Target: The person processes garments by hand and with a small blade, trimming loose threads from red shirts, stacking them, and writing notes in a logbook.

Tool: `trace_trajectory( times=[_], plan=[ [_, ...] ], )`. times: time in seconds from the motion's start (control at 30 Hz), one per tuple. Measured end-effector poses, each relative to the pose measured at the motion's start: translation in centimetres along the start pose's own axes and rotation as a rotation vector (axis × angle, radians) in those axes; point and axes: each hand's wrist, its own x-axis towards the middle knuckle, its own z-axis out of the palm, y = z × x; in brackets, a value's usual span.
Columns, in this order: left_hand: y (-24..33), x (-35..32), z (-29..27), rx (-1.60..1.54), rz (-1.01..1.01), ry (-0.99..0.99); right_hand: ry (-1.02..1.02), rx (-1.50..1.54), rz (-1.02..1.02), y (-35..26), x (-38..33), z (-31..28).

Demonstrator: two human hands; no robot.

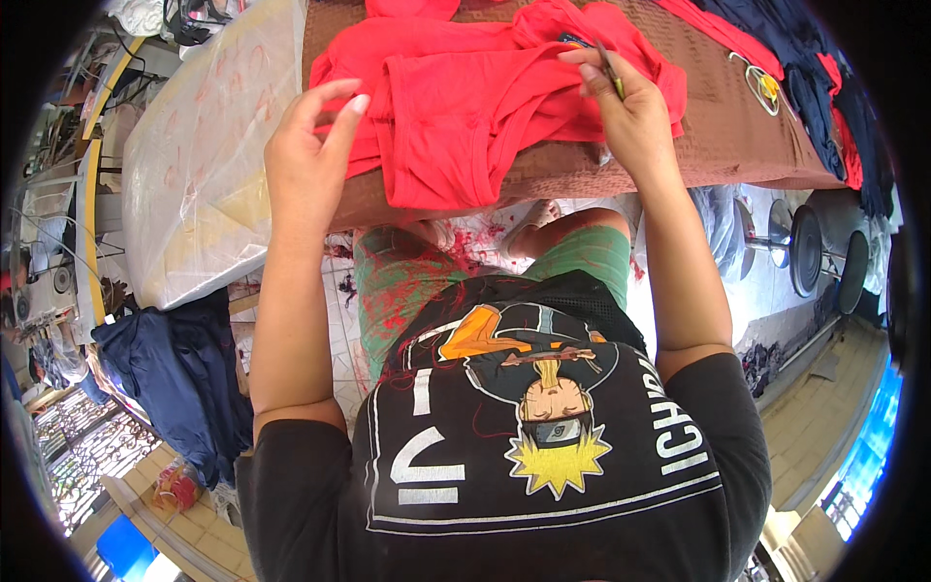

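Observation:
A red garment (446, 126) lies spread and rumpled before me on a brown-covered table, one part hanging over the near edge. My left hand (312, 155) is at its left side, fingers curved and thumb apart, with nothing between them. At the garment's right side, my right hand (635, 112) grips small thread snips (613, 76) with dark blades and a yellow-green part. A dark label (576, 41) shows on the red cloth close to that hand's fingertips. Whether those fingers also pinch the cloth, I cannot tell.
A plastic-wrapped pale block (208, 145) stands left of the brown table cover (747, 145). Dark blue garments (175, 378) hang at the lower left, with others (805, 58) at the far right. A yellow-and-white cord (764, 85) lies on the table; red thread scraps (475, 242) litter the floor.

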Motion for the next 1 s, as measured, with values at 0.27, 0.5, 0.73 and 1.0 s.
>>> trace_trajectory(
  times=[0.27, 0.5, 0.73, 1.0],
  plan=[
    [-1.0, -1.6, 7.9, 0.082, 0.137, -0.232, -0.183, -0.295, -0.111, -0.4, -2.0, 5.5],
    [-0.3, -2.6, 8.5, 0.033, -0.019, -0.134, -0.215, -0.055, -0.017, 0.1, -2.7, 5.8],
    [-0.9, -3.4, 7.8, -0.325, -0.093, -0.177, -0.261, 0.053, 0.095, 0.3, -3.2, 5.2],
    [-0.3, -1.9, 8.2, -0.413, -0.062, -0.262, -0.291, 0.061, 0.085, -0.4, -3.0, 4.6]
  ],
)
